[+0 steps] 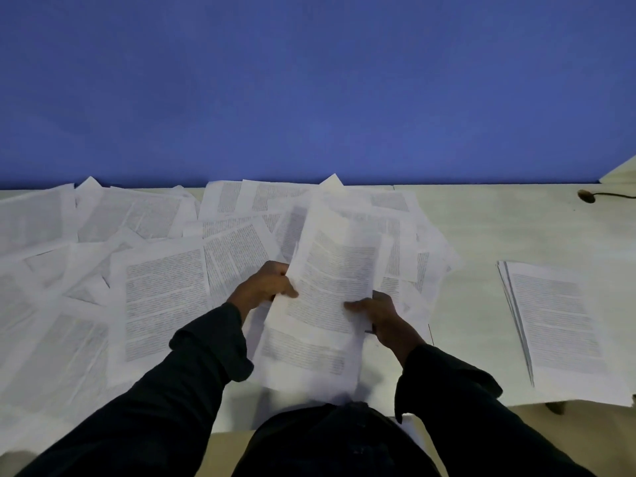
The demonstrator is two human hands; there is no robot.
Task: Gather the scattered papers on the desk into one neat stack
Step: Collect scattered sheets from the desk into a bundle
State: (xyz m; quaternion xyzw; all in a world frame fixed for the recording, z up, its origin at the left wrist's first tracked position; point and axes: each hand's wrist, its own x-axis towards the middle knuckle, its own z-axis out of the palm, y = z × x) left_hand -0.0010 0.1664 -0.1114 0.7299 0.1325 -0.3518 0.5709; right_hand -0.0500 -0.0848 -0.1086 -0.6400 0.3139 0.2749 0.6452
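Several printed white papers (pixel 165 290) lie scattered and overlapping across the left and middle of the pale desk (pixel 488 228). I hold a printed sheet (pixel 330 280) lifted and curved above the pile. My left hand (pixel 265 287) pinches its left edge and my right hand (pixel 378 311) grips its right edge, thumb on top. More sheets lie under it near the front edge. A fanned stack of papers (pixel 557 325) rests on the desk at the right, apart from both hands.
A blue wall (pixel 309 91) rises behind the desk. A dark cable with a round end (pixel 586 196) lies at the back right. Bare desk surface shows between the scattered pile and the right stack. The desk's front edge runs just below my forearms.
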